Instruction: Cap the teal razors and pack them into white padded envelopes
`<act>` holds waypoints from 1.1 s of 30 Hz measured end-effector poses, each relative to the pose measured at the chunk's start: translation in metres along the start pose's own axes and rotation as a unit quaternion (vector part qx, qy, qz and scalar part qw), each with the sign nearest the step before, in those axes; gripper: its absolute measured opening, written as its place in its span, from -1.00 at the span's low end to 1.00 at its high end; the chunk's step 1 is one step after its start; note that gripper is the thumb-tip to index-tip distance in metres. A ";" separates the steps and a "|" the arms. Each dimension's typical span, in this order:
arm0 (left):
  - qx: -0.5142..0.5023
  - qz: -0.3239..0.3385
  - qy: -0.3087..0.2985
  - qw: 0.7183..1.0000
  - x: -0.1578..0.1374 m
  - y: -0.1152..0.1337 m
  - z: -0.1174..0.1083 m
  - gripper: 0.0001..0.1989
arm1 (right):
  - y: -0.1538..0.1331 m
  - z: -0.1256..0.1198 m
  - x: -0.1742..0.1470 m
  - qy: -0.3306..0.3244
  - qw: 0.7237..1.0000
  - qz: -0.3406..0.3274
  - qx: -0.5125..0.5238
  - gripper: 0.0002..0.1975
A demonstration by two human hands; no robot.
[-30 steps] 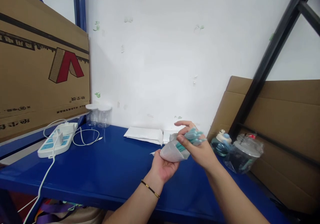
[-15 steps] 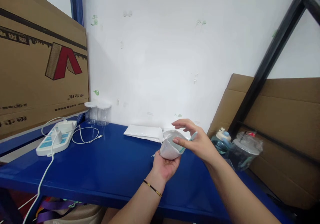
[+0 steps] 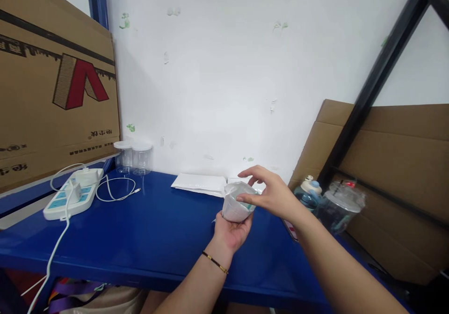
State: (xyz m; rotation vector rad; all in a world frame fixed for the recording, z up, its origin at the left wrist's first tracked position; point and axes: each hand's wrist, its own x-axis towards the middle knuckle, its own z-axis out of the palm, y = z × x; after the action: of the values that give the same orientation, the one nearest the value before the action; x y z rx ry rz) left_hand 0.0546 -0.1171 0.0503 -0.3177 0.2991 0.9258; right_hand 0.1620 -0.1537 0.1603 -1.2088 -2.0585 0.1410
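My left hand (image 3: 231, 232) cups a small white pouch (image 3: 236, 208) from below, fingers wrapped round its base. The pouch is crinkled, stands mouth up and gapes open. Over its mouth is my right hand (image 3: 264, 190), thumb reaching across the near rim and the other fingers curved above, apart from the thumb. A bit of a pale teal thing (image 3: 248, 206) shows at the pouch's right side, beneath the right thumb; most of it is hidden. Behind the pouch, a flat white packet (image 3: 199, 183) lies against the wall, with another white piece (image 3: 259, 186) partly covered by my right hand.
A white power strip (image 3: 75, 194) with cables lies left on the blue table (image 3: 147, 230). Two clear lidded jars (image 3: 142, 159) stand behind it by a large cardboard box (image 3: 56, 84). At right are a blue bottle (image 3: 307, 194) and a plastic-wrapped container (image 3: 340, 206).
The teal thing stuck out past the pouch's right rim and now shows only beneath the right thumb. My right hand has shifted slightly left. The view has moved a little.
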 end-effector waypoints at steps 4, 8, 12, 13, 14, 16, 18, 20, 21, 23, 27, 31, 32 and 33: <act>0.004 0.006 0.004 1.000 0.001 0.002 -0.003 -0.66 | 0.004 -0.004 -0.003 -0.042 0.997 0.032 0.049 -0.68; -0.005 0.002 0.010 1.000 0.001 0.003 -0.004 -0.65 | 0.010 -0.007 -0.008 -0.026 0.998 0.056 0.032 -0.77; -0.013 -0.009 0.003 1.000 0.001 0.002 -0.004 -0.59 | 0.013 -0.007 -0.009 0.010 0.997 0.076 0.014 -0.86; -0.010 -0.011 -0.004 1.000 0.001 0.001 -0.005 -0.57 | 0.013 -0.008 -0.008 0.033 0.997 0.073 0.007 -0.85; -0.005 -0.012 -0.010 1.000 0.001 0.001 -0.005 -0.55 | 0.013 -0.009 -0.008 0.058 0.996 0.066 -0.002 -0.84; 0.005 -0.010 -0.014 1.000 0.003 0.002 -0.007 -0.51 | 0.013 -0.012 -0.005 0.097 0.994 0.049 -0.018 -0.83; 0.011 0.001 -0.012 1.000 0.005 0.004 -0.012 -0.45 | 0.012 -0.017 -0.001 0.119 0.992 0.039 -0.026 -0.81; 0.019 0.014 -0.005 1.000 0.007 0.007 -0.018 -0.39 | 0.012 -0.022 0.004 0.147 0.988 0.039 -0.028 -0.79; 0.031 0.020 -0.005 0.999 0.007 0.008 -0.022 -0.36 | 0.012 -0.025 0.006 0.169 0.984 0.047 -0.027 -0.78; 0.075 0.034 -0.016 0.996 0.007 0.008 -0.030 -0.34 | 0.016 -0.030 0.010 0.204 0.976 0.078 -0.025 -0.76; 0.212 0.102 -0.046 0.971 0.003 0.002 -0.047 -0.51 | 0.037 -0.035 0.012 0.239 0.961 0.137 -0.021 -0.74; 0.280 0.172 -0.016 0.944 -0.001 0.003 -0.051 -0.58 | 0.061 -0.032 0.006 0.259 0.956 0.139 0.005 -0.67; 0.285 0.172 0.004 0.943 -0.002 0.006 -0.049 -0.59 | 0.065 -0.031 0.002 0.258 0.959 0.119 0.016 -0.65; 0.289 0.166 0.026 0.943 -0.003 0.010 -0.047 -0.61 | 0.067 -0.029 -0.002 0.248 0.964 0.090 0.026 -0.64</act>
State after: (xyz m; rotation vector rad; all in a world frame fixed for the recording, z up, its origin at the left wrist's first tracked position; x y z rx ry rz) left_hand 0.0391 -0.1317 0.0068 0.2601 0.6686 1.1135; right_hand 0.2290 -0.1258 0.1517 -1.2486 -1.5043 -0.0238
